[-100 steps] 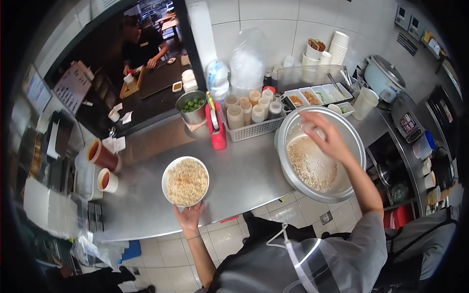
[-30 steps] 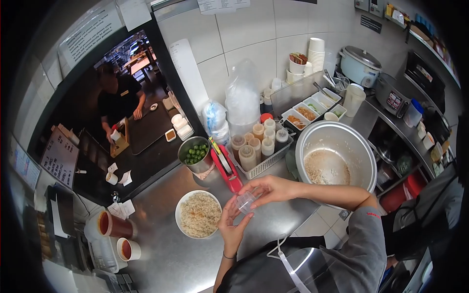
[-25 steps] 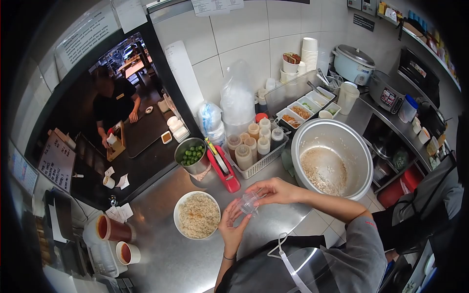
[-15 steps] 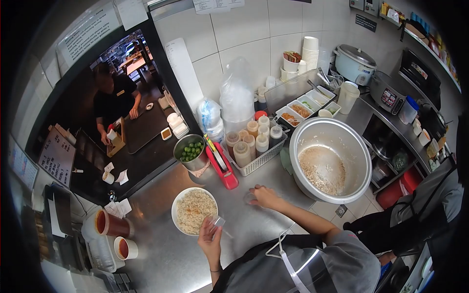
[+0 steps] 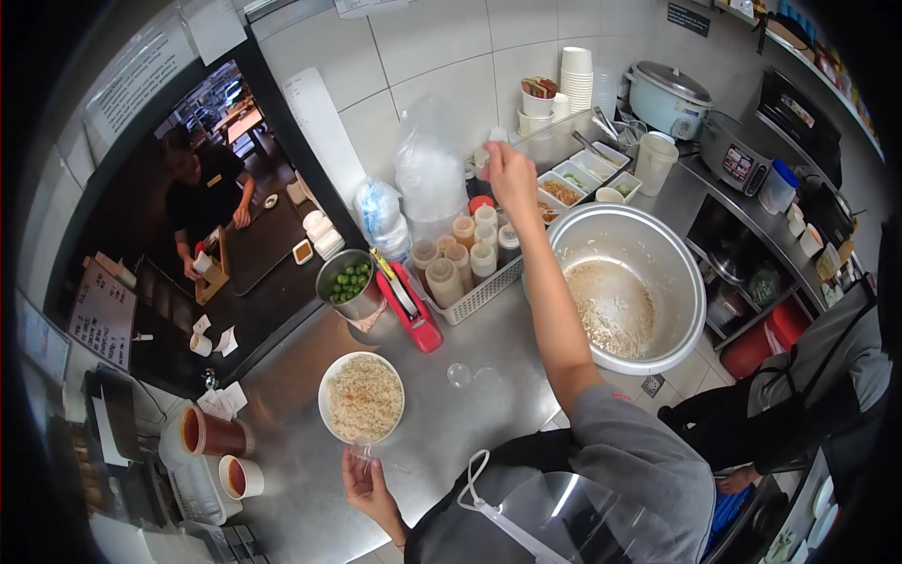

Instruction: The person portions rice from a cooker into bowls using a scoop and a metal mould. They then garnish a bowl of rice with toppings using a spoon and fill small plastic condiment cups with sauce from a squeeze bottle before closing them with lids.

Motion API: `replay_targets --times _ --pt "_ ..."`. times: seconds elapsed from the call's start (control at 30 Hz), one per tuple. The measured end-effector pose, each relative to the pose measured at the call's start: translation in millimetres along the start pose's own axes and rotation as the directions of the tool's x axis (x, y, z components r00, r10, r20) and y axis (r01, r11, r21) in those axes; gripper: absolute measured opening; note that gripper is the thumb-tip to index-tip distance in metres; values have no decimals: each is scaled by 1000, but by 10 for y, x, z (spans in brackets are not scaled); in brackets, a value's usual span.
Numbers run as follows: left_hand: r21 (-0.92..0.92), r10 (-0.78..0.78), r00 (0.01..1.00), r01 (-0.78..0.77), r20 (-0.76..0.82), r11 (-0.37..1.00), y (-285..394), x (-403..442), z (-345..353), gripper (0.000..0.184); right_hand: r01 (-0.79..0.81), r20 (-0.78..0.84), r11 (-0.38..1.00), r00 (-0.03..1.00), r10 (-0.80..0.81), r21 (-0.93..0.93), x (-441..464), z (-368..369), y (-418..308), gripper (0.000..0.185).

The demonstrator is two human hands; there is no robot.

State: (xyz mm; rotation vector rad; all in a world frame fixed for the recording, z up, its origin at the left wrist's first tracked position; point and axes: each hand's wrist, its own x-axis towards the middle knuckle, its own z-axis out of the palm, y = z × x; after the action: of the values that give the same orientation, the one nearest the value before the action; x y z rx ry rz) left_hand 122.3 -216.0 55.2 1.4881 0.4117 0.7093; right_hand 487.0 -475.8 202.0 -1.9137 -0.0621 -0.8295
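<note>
My left hand (image 5: 373, 491) pinches a small clear plastic cup (image 5: 361, 452) at the near edge of a white bowl (image 5: 323, 399) of rice (image 5: 365, 395). Stretched out over the counter, my right hand (image 5: 513, 180) is closed, fingers curled, at the back near the dark bottles. What it grips, if anything, is hidden. Two small clear round discs, like lids, lie on the steel counter: one disc (image 5: 458, 375) beside another disc (image 5: 487, 380). In front of the reaching arm stand several sauce bottles (image 5: 444, 280) in a white basket (image 5: 477, 303).
A red tape dispenser (image 5: 418, 320) and a metal pot of green limes (image 5: 349, 282) stand behind the bowl. The large rice pot (image 5: 693, 310) is at right. Tubs of red sauce (image 5: 240, 477) sit at left. One person (image 5: 202, 183) stands beyond the window, another (image 5: 817, 367) at right.
My right hand has left the clear disc on the counter and reached up to the back, above the bottles. My left hand, with the small cup, has moved slightly left and down.
</note>
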Motion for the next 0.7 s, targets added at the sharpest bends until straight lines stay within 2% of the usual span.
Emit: replay_targets --times 0.03,0.1,0.13,0.17,0.2,0.23,0.27,0.3,0.4,0.43,0.5,0.53,0.57,0.67,0.7 --pt "1 5 1000 -5 -8 1000 0 -4 -13 48 -9 78 982 997 24 -189 119 159 219 22" --pt "1 21 999 -21 -30 1000 21 -15 -50 49 26 210 843 972 103 -537 274 552 814 23" --pt "12 15 999 -14 -45 1000 39 -25 -72 49 45 404 822 885 231 -568 342 692 1116 24" --pt "21 13 998 -12 -62 1000 58 -35 -99 49 133 547 764 774 317 -631 404 856 1420 26" --pt "30 12 997 -10 -80 999 60 -40 -120 49 202 566 771 789 237 -604 277 819 1555 28" --pt "21 25 994 -23 -104 1000 34 -49 -145 49 259 704 797 658 268 -545 382 934 1910 33" --pt "16 36 992 -34 -125 999 -1 -62 -180 49 526 874 733 446 193 -431 406 853 1800 46" --pt "14 46 989 -45 -141 999 -17 -52 -202 49 316 839 844 483 250 -434 417 934 1919 59" --pt "-10 26 989 -28 -148 1000 -37 -71 -201 49 450 862 792 474 179 -412 433 945 2164 59" --pt "-12 28 990 -30 -139 999 -30 -82 -202 49 343 817 855 557 148 -389 391 920 2229 64" --pt "-23 36 991 -39 -126 999 -7 -85 -177 49 392 823 842 559 103 -371 380 906 2263 63" --pt "-19 41 990 -44 -132 999 -8 -86 -174 49 419 826 834 559 74 -359 431 913 2255 63" --pt "-14 49 989 -52 -141 999 -10 -81 -180 49 534 872 799 490 -23 -278 519 856 2199 59" --pt "-3 64 983 -65 -170 998 11 -79 -226 48 491 829 839 552 -91 -234 767 609 1727 55" --pt "-1 63 982 -64 -177 998 15 -82 -229 48 432 800 877 591 -102 -208 848 491 1452 55"
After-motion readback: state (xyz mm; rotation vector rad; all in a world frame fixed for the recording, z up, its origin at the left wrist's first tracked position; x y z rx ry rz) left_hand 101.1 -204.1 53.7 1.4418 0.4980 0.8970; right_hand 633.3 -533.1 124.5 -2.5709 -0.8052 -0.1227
